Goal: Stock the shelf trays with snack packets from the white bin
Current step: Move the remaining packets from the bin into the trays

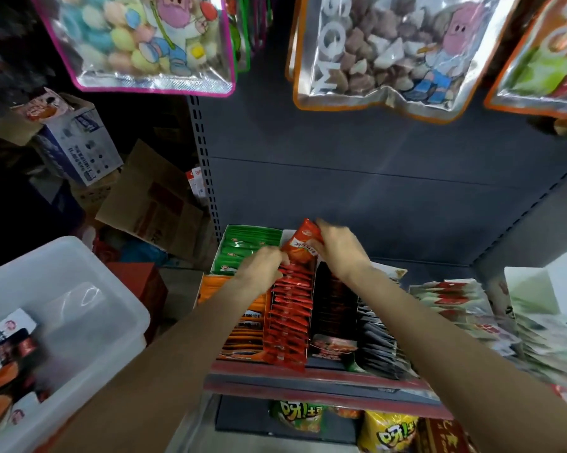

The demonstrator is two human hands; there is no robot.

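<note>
Red packet point(303, 245): upright at rear end of red-packet tray point(290, 317), on shelf. Right hand point(339, 248): grip pinching packet's upper edge. Left hand point(264, 268): fingers curled at packet's lower left; grasp unclear. Green packets point(243, 250) left of tray, rearward; orange packets point(246, 325) left; dark packets point(336, 308) right. White bin point(89, 308) far left of tray.

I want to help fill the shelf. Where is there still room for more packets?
Room shows behind the red row, where the right hand holds a red packet, and on the bare shelf behind the black rows. The orange row looks packed.
</note>
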